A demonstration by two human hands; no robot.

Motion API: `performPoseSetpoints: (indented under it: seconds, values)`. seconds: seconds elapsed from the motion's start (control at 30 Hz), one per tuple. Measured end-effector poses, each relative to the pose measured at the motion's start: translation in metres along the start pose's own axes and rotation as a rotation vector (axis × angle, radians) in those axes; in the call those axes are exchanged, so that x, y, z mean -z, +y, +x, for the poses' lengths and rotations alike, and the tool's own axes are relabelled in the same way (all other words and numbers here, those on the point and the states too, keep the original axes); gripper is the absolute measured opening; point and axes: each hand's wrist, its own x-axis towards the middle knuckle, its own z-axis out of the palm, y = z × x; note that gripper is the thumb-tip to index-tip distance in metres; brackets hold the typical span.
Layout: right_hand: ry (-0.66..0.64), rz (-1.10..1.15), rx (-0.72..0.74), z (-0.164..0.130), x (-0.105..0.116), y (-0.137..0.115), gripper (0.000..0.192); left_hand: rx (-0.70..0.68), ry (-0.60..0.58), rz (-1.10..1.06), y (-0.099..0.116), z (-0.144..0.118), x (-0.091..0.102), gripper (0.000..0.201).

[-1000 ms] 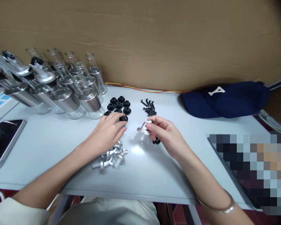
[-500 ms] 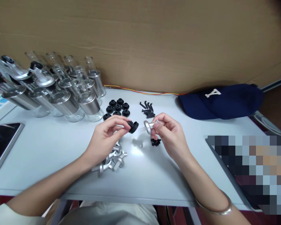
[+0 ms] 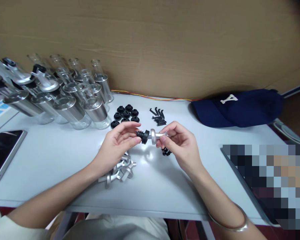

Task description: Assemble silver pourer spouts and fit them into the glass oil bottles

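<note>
Lined up at the far left corner of the pale table (image 3: 52, 156): glass bottles with silver collars (image 3: 65, 96), some lying tilted. Just beside them toward the middle, a cluster of black rubber stoppers (image 3: 126, 112); a little farther along the far edge, a small heap of black clips (image 3: 158, 116). Near the front edge, left of centre, a pile of silver metal spouts (image 3: 118, 170). Resting at the far right corner, a navy cap with a white letter (image 3: 237, 106). Flat by the left edge, a dark-screened phone (image 3: 3, 153). Along the far edge, a red and yellow wire (image 3: 152, 97) against a brown cardboard backdrop (image 3: 165, 43).
</note>
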Motion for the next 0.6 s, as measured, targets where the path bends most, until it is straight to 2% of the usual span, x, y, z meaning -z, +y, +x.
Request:
performPoseSetpoints:
  seconds: [0.13,0.4,0.6]
  values:
    - [-0.007,-0.037,0.027,-0.0017,-0.0005,-0.0002,0.023,-0.006,-0.012,0.028,0.0014,0.0,0.0015,0.026]
    - [-0.022,-0.039,0.056,-0.0012,-0.0007,-0.0006,0.009,0.034,0.034,-0.031,0.0015,-0.0002,0.0016,0.026]
    - [0.021,-0.053,0.1,-0.0028,-0.001,-0.0005,0.006,0.012,0.021,-0.043,0.0046,-0.0022,0.0005,0.027]
